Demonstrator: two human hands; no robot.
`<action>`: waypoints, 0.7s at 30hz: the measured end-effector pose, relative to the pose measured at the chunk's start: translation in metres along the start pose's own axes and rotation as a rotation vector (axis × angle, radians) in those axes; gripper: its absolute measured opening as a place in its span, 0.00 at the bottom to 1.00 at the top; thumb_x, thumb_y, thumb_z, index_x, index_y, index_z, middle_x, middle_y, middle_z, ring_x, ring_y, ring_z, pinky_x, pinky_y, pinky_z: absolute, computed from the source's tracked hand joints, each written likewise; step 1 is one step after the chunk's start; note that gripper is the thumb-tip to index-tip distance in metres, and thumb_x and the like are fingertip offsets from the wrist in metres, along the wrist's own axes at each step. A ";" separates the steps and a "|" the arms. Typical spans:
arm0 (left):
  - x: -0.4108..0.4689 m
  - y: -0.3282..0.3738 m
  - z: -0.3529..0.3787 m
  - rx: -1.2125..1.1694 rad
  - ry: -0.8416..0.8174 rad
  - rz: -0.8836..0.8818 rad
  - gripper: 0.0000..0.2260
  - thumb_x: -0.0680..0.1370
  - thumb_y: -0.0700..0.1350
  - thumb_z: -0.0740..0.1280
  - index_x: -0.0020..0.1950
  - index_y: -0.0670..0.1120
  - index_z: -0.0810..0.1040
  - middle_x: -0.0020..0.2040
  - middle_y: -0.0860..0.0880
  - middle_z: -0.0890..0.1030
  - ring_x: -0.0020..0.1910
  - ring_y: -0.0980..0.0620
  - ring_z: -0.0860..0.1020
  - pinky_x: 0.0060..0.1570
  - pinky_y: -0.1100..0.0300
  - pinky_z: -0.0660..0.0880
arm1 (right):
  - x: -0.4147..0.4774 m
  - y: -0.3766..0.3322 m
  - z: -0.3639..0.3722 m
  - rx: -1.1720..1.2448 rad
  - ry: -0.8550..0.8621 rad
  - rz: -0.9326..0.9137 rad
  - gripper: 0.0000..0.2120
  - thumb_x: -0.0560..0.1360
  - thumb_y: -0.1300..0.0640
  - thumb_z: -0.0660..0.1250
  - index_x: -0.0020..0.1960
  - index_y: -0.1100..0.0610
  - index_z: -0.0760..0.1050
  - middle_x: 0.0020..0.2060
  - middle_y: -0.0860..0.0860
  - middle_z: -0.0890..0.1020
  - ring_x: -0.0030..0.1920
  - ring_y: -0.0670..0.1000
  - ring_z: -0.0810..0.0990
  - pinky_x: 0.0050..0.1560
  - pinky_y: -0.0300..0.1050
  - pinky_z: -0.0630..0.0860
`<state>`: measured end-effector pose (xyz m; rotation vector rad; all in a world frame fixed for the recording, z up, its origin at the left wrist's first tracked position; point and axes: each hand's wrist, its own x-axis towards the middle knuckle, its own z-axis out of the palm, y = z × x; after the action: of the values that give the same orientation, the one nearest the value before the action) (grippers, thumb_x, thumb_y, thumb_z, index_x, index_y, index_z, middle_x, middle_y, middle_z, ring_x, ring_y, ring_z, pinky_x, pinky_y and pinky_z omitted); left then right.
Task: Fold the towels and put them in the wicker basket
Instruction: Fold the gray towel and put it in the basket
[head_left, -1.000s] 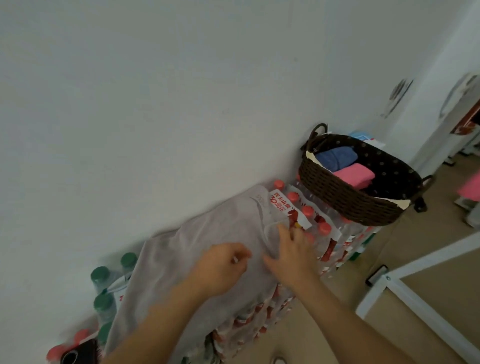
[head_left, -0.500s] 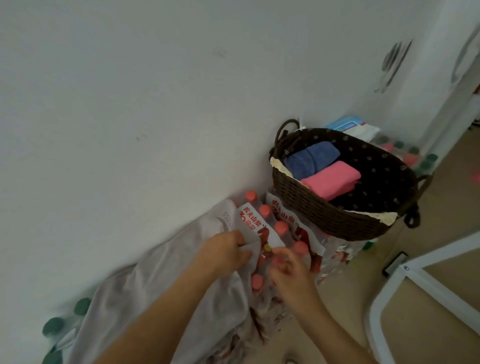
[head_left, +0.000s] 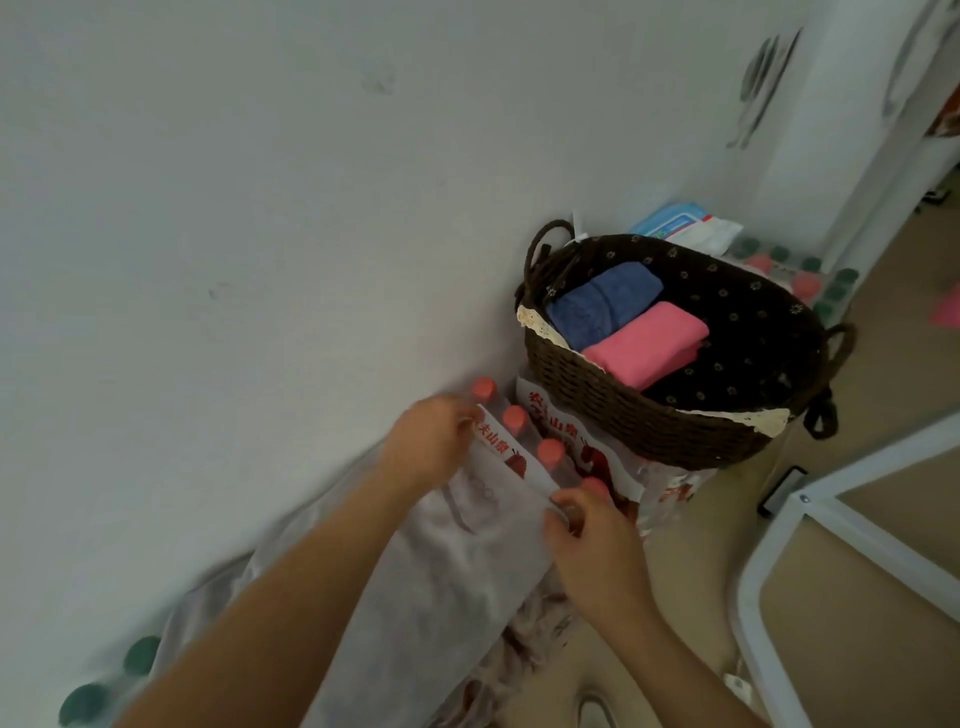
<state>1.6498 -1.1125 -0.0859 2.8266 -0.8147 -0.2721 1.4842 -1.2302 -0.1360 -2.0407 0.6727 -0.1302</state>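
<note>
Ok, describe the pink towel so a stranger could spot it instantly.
Against the white wall, a dark wicker basket sits on bottled water packs. Inside, two folded towels lie side by side; the pink towel is nearer the front rim than the blue towel.

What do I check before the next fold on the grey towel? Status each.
1. Left hand grips the wall-side corner of the grey towel: ok.
2. Right hand pinches the near corner: ok.
3. Grey towel lies flat: cannot tell, the arms cover much of it.
4. Grey towel folded small enough for the basket: not ok, it lies spread long over the bottles.
5. Room in basket: ok, lining is bare beside the pink towel and blue towel.
</note>
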 end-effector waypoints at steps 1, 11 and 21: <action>0.008 -0.009 0.004 0.097 -0.044 0.012 0.13 0.78 0.44 0.60 0.61 0.50 0.78 0.57 0.49 0.79 0.54 0.47 0.78 0.53 0.55 0.74 | 0.000 0.001 -0.003 -0.012 0.012 -0.012 0.03 0.76 0.53 0.66 0.47 0.50 0.79 0.38 0.44 0.81 0.39 0.44 0.79 0.41 0.46 0.78; 0.037 -0.027 0.006 0.362 -0.096 0.074 0.10 0.77 0.41 0.61 0.56 0.46 0.79 0.51 0.44 0.79 0.50 0.43 0.79 0.49 0.52 0.75 | 0.008 0.027 -0.011 -0.053 0.092 0.071 0.08 0.72 0.47 0.69 0.38 0.49 0.78 0.34 0.44 0.81 0.36 0.46 0.78 0.38 0.45 0.75; 0.069 0.010 0.018 0.243 0.082 0.178 0.09 0.75 0.35 0.62 0.54 0.42 0.75 0.52 0.42 0.74 0.44 0.37 0.78 0.40 0.48 0.76 | 0.026 0.033 -0.027 -0.047 0.278 0.078 0.06 0.75 0.54 0.68 0.39 0.50 0.75 0.32 0.46 0.79 0.34 0.48 0.76 0.35 0.49 0.75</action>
<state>1.6977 -1.1604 -0.1097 2.9338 -1.1432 -0.0324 1.4827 -1.2771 -0.1533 -2.0571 0.9342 -0.3603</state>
